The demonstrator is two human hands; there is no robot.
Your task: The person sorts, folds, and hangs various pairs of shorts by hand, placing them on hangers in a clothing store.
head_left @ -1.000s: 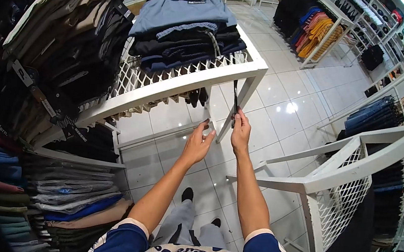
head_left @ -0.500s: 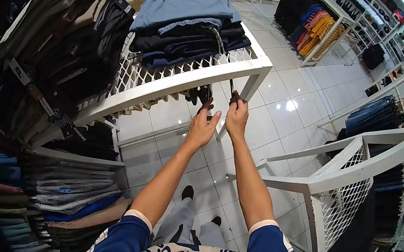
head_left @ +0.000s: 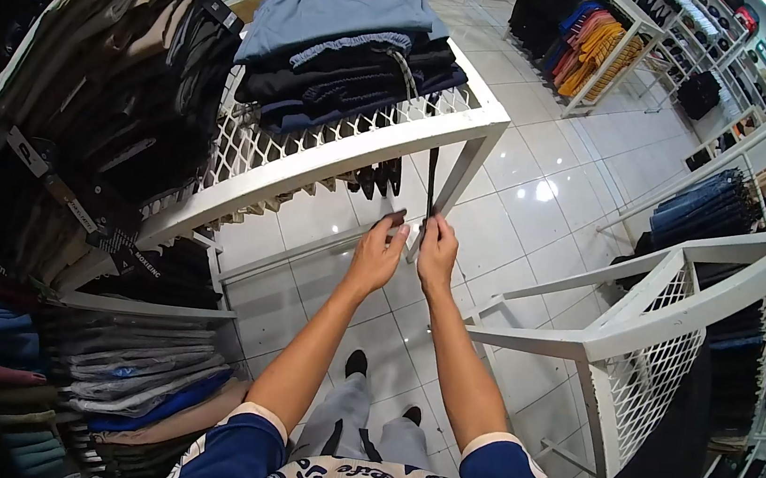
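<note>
My right hand (head_left: pixel 437 255) is closed, thumb and fingers pinching a narrow black strap (head_left: pixel 431 183) that runs up to the front edge of the white mesh shelf (head_left: pixel 345 159). Just to its left, my left hand (head_left: pixel 375 259) is held with thumb and fingers apart and nothing visible in it; its fingertips are in shadow. Several dark pointed strips (head_left: pixel 380 180) hang under the shelf, above my left fingertips. On the shelf lies a stack of folded garments, with blue-grey shorts (head_left: pixel 337 17) on top and black and navy pieces (head_left: pixel 353 89) beneath. A drawstring dangles from the stack.
Dark and tan trousers (head_left: pixel 112 48) are piled at the left, with tags hanging. Below them sit plastic-wrapped folded clothes (head_left: pixel 142 367). A white metal rack (head_left: pixel 598 344) stands close on my right. Farther back, a rail holds yellow shirts (head_left: pixel 602 61) above the tiled floor (head_left: pixel 536 219).
Both hands have moved down, nearer to me. More of the black strap shows above my right hand, and my left hand has come away from the dark strips under the shelf.
</note>
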